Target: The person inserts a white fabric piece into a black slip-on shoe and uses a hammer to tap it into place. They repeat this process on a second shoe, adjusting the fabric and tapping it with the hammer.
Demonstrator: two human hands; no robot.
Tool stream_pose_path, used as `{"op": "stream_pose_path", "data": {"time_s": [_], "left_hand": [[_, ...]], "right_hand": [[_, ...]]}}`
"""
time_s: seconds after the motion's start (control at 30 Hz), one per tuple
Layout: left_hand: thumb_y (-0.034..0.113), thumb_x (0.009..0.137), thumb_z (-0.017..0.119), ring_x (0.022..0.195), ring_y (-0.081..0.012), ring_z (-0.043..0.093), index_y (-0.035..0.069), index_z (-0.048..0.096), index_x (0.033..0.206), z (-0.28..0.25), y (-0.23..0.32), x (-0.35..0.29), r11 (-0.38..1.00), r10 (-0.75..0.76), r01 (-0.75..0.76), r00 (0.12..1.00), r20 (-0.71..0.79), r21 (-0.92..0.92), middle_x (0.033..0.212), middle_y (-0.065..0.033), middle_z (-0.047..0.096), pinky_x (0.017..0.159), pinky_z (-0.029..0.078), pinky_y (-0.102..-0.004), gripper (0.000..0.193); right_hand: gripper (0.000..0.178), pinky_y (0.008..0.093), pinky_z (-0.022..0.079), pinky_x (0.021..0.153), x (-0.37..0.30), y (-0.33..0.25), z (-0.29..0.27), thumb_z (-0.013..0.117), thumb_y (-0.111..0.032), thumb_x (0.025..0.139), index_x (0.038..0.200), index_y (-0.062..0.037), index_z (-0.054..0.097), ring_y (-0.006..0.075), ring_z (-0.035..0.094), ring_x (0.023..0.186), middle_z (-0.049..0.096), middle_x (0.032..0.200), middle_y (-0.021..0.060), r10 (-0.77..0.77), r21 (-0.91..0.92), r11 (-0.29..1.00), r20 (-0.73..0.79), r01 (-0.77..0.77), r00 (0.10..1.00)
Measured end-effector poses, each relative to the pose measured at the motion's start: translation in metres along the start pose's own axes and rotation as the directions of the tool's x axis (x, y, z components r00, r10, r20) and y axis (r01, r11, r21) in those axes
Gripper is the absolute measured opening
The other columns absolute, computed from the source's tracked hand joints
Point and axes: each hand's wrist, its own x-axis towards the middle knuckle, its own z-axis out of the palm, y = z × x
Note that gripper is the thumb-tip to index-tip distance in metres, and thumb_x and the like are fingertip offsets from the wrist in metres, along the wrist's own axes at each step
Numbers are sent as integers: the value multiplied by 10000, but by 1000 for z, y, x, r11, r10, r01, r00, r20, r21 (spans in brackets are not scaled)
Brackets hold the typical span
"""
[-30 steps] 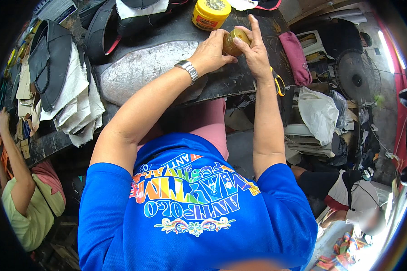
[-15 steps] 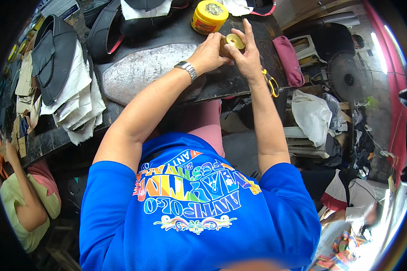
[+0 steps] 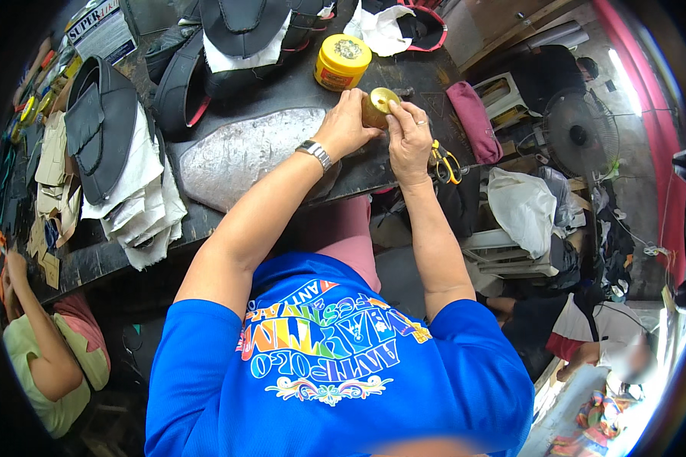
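Dark, cluttered tabletop (image 3: 404, 72): both hands meet above it, gripping a small brass-coloured jar (image 3: 376, 107). Left hand (image 3: 345, 126) wraps its body; right hand (image 3: 409, 137) pinches the tilted top, beside a yellow tub (image 3: 343, 62).

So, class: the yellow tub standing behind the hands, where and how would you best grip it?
Grip the yellow tub around its round side wall, just under the wide lid, coming from above and the near side. It stands upright with bare bench in front; probably one hand suffices.

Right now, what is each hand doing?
Left hand: closed around the small round amber jar with a yellow top.
Right hand: fingers on the same jar.
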Motion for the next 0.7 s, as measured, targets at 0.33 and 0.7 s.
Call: {"op": "stream_pose_path", "data": {"time_s": [0.33, 0.7], "left_hand": [[291, 705, 927, 1226, -433, 576, 2, 450, 1342, 2, 1, 0, 999, 32, -32, 999, -8, 32, 1291, -261, 558, 1031, 491, -458, 847], [497, 848, 783, 1533, -407, 268, 27, 322, 1583, -87, 9, -99, 873, 19, -77, 992, 124, 482, 1656, -232, 277, 1219, 207, -613, 987]], "right_hand": [[944, 425, 615, 790, 26, 42, -32, 676, -142, 985, 1630, -141, -13, 280, 731, 860, 697, 1036, 219, 585, 824, 37, 441, -565, 681], [931, 579, 538, 984, 115, 207, 58, 682, -230, 994, 1601, 4, 15, 449, 541, 1292, 393, 1476, 363, 828, 630, 62, 401, -774, 392]]}}
